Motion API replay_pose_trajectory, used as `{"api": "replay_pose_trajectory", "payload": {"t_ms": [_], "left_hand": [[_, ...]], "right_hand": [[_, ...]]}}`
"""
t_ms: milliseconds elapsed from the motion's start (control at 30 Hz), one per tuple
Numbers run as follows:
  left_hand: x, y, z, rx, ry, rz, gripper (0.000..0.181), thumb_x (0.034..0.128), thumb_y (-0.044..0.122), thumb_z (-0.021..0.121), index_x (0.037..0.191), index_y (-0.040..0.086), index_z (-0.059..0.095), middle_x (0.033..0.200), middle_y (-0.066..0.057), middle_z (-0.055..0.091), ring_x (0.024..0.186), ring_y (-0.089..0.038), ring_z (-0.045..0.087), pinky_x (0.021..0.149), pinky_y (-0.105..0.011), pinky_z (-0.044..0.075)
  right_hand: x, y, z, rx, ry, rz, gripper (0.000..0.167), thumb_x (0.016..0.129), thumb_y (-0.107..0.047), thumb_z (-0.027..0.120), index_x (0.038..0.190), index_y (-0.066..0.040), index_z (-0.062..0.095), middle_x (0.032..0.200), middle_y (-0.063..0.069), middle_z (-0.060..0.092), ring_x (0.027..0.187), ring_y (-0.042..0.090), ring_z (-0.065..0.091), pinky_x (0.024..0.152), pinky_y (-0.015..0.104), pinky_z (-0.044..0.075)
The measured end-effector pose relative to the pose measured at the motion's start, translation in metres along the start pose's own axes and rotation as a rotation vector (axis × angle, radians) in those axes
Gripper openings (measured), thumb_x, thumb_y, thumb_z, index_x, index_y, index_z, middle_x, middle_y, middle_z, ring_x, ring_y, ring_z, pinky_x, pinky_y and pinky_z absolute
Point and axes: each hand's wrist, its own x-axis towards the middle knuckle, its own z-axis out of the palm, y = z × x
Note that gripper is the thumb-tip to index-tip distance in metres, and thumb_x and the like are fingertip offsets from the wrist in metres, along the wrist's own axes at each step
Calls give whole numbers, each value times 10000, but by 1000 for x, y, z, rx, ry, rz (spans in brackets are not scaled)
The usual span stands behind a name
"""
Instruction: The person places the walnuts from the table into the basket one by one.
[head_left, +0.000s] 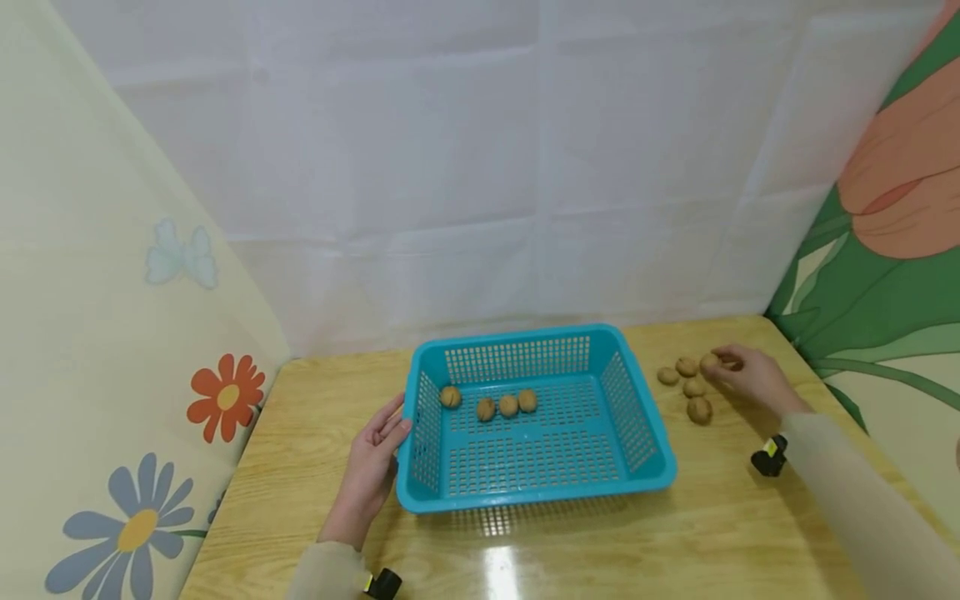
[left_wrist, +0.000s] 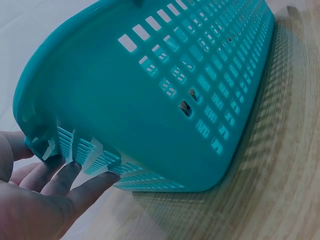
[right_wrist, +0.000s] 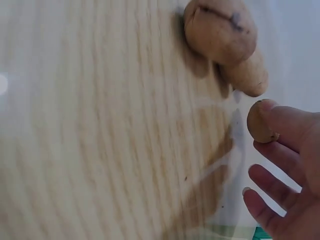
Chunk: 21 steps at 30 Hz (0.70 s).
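A blue plastic basket [head_left: 540, 496] with slotted walls stands on the wooden table. Its left side is gripped by my left hand [head_left: 367, 468], thumb at the rim and fingers against the outer wall [left_wrist: 100, 90]. Several walnuts lie on the basket floor, toward its left half, among them a walnut [head_left: 486, 409] near the middle of the row. Right of the basket, my right hand [head_left: 757, 383] pinches a walnut [right_wrist: 260, 122] between thumb and finger; the other fingers are spread apart. Several loose walnuts lie beside that hand, the nearest to me being a darker walnut [head_left: 700, 410].
The table [head_left: 592, 554] has light wood grain. A white cloth [head_left: 420, 167] hangs behind it. Panels with painted flowers stand at the left and right sides. A small black camera [head_left: 769, 457] sits on the right wrist, another [head_left: 384, 583] on the left.
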Motion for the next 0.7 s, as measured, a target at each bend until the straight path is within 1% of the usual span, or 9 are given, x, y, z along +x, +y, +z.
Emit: {"api": "replay_pose_trajectory", "payload": {"t_ms": [133, 267, 333, 467, 533, 567, 633, 700], "left_hand": [[1, -1, 0, -1, 1, -1, 557, 1074, 113, 584, 1600, 101, 400, 1526, -152, 552, 1139, -48, 682, 956, -265, 572], [2, -1, -1, -1, 6, -6, 557, 1074, 122, 588, 1600, 106, 404, 1516, -143, 565, 1138, -46, 681, 957, -258, 569], [3, 0, -1, -1, 8, -5, 554, 1074, 127, 591, 1597, 108, 409, 1517, -149, 563, 1138, -46, 681, 959, -257, 569], [4, 0, -1, 0, 4, -4, 554, 1076, 131, 588, 1599, 110, 406, 1532, -155, 545, 1142, -41, 681, 964, -257, 567], [3, 0, -1, -2, 5, -9, 550, 1078, 126, 583, 1599, 110, 407, 1534, -154, 543, 1138, -39, 683, 961, -257, 569], [3, 0, -1, -3, 5, -11, 549, 1079, 123, 580, 1599, 109, 405, 1535, -153, 542, 1137, -38, 683, 961, -257, 569], [2, 0, -1, -4, 6, -15, 546, 1081, 118, 575, 1600, 109, 404, 1537, -154, 539, 1135, -37, 683, 961, -258, 569], [2, 0, 0, -3, 4, -15, 548, 1083, 117, 571, 1602, 108, 400, 1544, -160, 530, 1136, -37, 683, 962, -259, 569]], "right_hand": [[-8, -6, -1, 8, 2, 6, 567, 1068, -312, 618, 1431, 112, 516, 1340, 374, 584, 1161, 527, 583, 903, 602, 536], [-16, -21, -3, 39, 7, -2, 587, 1053, -352, 638, 1436, 80, 534, 1367, 351, 583, 1195, 512, 565, 909, 596, 526], [-19, -29, -4, 54, 11, -18, 571, 1049, -343, 647, 1432, 68, 547, 1368, 341, 590, 1199, 500, 565, 898, 564, 535], [-27, -45, -6, 63, 11, -65, 512, 1055, -296, 642, 1422, 55, 570, 1347, 318, 611, 1181, 479, 584, 843, 462, 561], [-30, -54, -8, 76, -4, -81, 500, 1058, -281, 638, 1429, 48, 569, 1354, 307, 610, 1184, 471, 584, 849, 470, 566], [-32, -59, -8, 83, -12, -87, 501, 1058, -283, 638, 1431, 44, 568, 1362, 299, 608, 1190, 467, 580, 872, 489, 559], [-35, -70, -9, 91, -30, -87, 515, 1057, -313, 639, 1444, 19, 567, 1379, 271, 606, 1213, 439, 569, 914, 535, 535], [-36, -80, -10, 95, -44, -92, 519, 1053, -328, 644, 1449, 0, 570, 1376, 248, 612, 1222, 415, 565, 935, 547, 516]]}}
